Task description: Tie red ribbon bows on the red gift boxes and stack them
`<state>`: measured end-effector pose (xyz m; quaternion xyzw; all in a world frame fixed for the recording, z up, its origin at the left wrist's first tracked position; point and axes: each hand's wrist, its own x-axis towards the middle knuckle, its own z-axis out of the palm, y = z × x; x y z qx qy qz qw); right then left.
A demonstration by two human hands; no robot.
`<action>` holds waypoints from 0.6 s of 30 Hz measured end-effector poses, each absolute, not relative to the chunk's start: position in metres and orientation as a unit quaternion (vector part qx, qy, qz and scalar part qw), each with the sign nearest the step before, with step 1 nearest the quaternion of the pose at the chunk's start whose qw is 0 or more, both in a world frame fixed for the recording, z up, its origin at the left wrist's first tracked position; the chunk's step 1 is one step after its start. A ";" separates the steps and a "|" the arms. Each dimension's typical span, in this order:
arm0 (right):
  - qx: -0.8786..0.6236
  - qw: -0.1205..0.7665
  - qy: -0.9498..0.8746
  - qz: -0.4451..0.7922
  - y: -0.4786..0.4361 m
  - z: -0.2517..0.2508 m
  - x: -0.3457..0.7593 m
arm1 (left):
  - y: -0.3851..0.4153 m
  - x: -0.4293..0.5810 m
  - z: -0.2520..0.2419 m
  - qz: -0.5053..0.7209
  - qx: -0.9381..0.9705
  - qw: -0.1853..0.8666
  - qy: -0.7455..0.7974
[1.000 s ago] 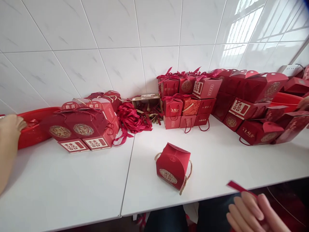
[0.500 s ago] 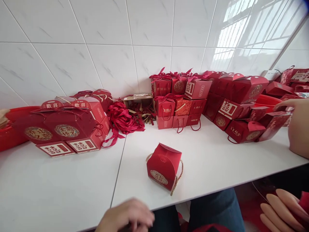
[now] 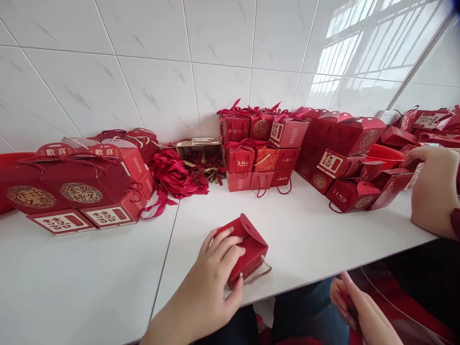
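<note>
My left hand (image 3: 215, 273) lies over a small red gift box (image 3: 257, 244) near the table's front edge. Its fingers rest across the top flaps and its thumb presses the near side. A twisted gold cord handle (image 3: 260, 274) hangs from the box's right side. The box's left and front faces are mostly hidden by the hand. My right hand (image 3: 347, 302) is below the table edge, over my lap, with its fingers curled and thumb upward. Whatever is inside those fingers, if anything, is hidden.
Red gift boxes (image 3: 104, 182) stand stacked at left, with more stacks (image 3: 264, 153) along the tiled wall. Between them are a heap of red ribbons (image 3: 172, 175) and an open carton (image 3: 201, 158) of small pieces. At right, another person's hand (image 3: 431, 177) reaches over the table.
My left hand has come up from the table's front edge onto the gift box, which has turned slightly. My right hand has moved left, and the view has shifted a little.
</note>
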<state>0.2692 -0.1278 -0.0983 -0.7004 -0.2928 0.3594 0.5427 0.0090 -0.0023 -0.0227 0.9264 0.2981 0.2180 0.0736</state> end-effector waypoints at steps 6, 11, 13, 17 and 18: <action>-0.671 0.548 -0.308 0.392 -0.117 -0.082 0.254 | 0.003 -0.013 -0.017 0.184 0.927 0.122 0.302; -0.624 0.551 -0.423 0.358 -0.098 -0.054 0.233 | 0.003 -0.009 -0.013 0.176 0.935 0.132 0.278; -0.616 0.541 -0.453 0.349 -0.090 -0.043 0.222 | 0.002 -0.007 -0.008 0.171 0.938 0.141 0.267; -0.617 0.532 -0.486 0.316 -0.070 -0.029 0.200 | 0.002 0.000 -0.003 0.216 0.919 0.153 0.292; -0.619 0.532 -0.490 0.308 -0.066 -0.028 0.196 | 0.003 0.003 -0.004 0.238 0.910 0.148 0.307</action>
